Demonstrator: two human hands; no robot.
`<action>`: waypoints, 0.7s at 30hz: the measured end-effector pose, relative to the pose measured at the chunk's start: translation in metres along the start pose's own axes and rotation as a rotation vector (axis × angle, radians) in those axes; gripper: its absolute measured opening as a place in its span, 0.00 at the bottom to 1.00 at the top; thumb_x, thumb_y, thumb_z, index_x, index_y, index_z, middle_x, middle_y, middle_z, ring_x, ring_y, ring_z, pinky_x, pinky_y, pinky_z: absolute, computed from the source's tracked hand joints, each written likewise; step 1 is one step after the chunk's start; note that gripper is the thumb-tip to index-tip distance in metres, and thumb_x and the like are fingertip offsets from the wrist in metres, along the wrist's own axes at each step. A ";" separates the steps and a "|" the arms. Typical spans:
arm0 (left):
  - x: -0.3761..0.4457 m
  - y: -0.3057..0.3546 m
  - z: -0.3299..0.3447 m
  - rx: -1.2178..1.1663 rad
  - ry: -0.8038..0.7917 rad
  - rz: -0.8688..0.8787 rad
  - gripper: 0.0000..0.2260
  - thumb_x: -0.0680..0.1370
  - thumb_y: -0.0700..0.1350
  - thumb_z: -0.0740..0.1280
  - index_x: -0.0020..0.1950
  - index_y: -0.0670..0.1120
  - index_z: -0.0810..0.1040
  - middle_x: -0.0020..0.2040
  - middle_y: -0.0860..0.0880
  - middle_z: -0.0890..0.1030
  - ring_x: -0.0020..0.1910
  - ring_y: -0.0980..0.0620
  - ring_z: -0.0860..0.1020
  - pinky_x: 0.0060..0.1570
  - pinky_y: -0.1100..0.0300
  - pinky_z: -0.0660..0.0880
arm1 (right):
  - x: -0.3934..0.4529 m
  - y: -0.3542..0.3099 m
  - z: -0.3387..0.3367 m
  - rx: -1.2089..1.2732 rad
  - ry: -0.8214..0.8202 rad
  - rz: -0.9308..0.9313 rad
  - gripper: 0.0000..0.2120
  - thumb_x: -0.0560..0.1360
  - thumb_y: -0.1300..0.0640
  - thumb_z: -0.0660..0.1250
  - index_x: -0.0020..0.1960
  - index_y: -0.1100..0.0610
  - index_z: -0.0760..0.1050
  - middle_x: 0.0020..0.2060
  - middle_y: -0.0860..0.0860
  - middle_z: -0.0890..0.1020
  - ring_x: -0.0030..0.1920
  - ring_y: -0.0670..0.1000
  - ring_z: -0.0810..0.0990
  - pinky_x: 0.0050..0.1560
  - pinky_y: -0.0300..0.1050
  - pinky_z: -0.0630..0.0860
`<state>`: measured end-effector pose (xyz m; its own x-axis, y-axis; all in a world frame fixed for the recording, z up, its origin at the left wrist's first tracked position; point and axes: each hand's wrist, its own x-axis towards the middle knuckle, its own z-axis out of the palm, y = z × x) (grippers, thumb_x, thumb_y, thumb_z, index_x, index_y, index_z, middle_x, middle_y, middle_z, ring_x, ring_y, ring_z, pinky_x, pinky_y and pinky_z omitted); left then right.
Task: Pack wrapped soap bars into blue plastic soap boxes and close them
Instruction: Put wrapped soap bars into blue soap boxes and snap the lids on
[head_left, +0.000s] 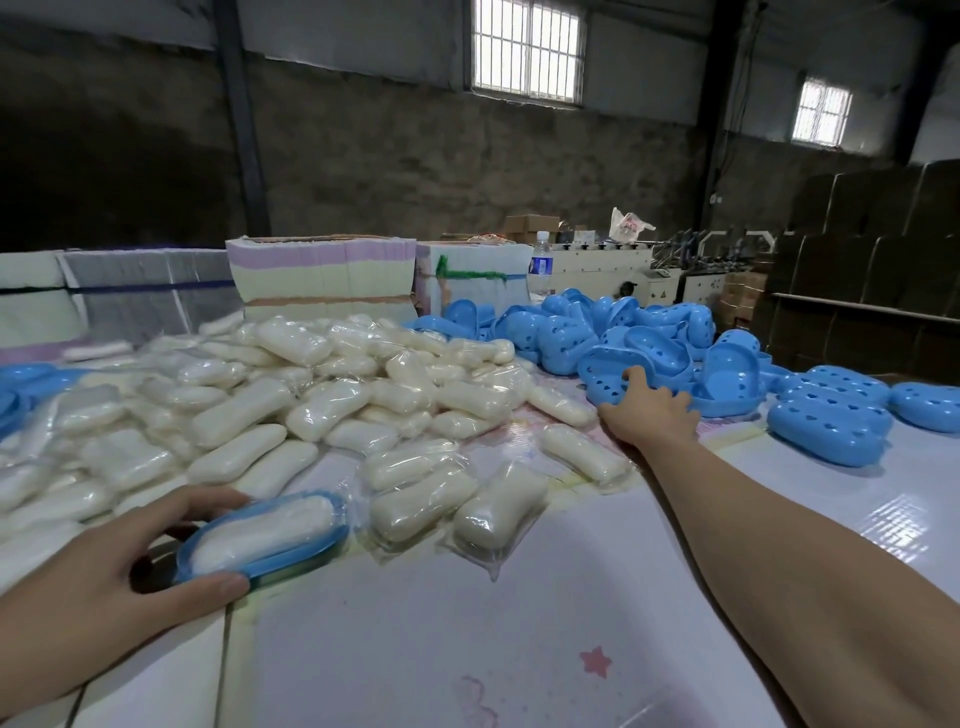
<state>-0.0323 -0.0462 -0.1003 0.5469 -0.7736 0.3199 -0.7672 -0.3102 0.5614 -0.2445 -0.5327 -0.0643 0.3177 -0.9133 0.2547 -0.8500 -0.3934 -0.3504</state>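
Head view: my left hand (111, 564) grips filled box base (262, 538), wrapped soap (260, 530) inside, lower left. Right hand (649, 408), fingers spread, touches lid (615, 379) in blue pile (649, 332) at right-centre on bench (467, 649). Take one lid only, align rims, press shut evenly.

A water bottle (540, 266) stands beside stacked foam blocks (322, 275), cardboard boxes (883, 260) behind.

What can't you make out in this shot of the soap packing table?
- Head view: right hand fingertips sink among the blue lids, so its grasp is unclear.
- Blue tray underside, hidden by the wrapped soap and left hand.
- Water bottle label, too small.
- Soap pile, cut by the left edge.
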 end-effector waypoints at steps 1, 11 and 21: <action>0.000 0.004 -0.001 -0.007 0.008 0.001 0.40 0.63 0.74 0.73 0.72 0.59 0.74 0.62 0.61 0.82 0.55 0.63 0.81 0.46 0.64 0.80 | 0.000 0.000 0.000 0.000 0.003 0.001 0.26 0.74 0.37 0.61 0.67 0.48 0.61 0.63 0.62 0.72 0.66 0.64 0.66 0.61 0.59 0.65; 0.003 0.035 -0.001 -0.089 0.063 0.022 0.40 0.57 0.77 0.73 0.67 0.64 0.76 0.55 0.61 0.84 0.52 0.63 0.81 0.49 0.70 0.76 | -0.046 -0.059 -0.044 0.654 0.079 -0.342 0.21 0.71 0.42 0.65 0.63 0.43 0.68 0.51 0.51 0.76 0.52 0.51 0.73 0.48 0.49 0.72; -0.002 0.061 -0.008 -0.255 0.021 -0.120 0.35 0.66 0.42 0.83 0.66 0.59 0.70 0.55 0.53 0.83 0.53 0.63 0.82 0.47 0.72 0.77 | -0.195 -0.172 -0.060 0.625 -0.556 -1.072 0.21 0.72 0.45 0.69 0.63 0.37 0.68 0.51 0.43 0.77 0.48 0.42 0.77 0.45 0.33 0.72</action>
<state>-0.0778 -0.0589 -0.0604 0.6378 -0.7273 0.2535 -0.5885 -0.2479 0.7695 -0.1852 -0.2808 0.0001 0.9488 0.0059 0.3159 0.2033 -0.7768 -0.5960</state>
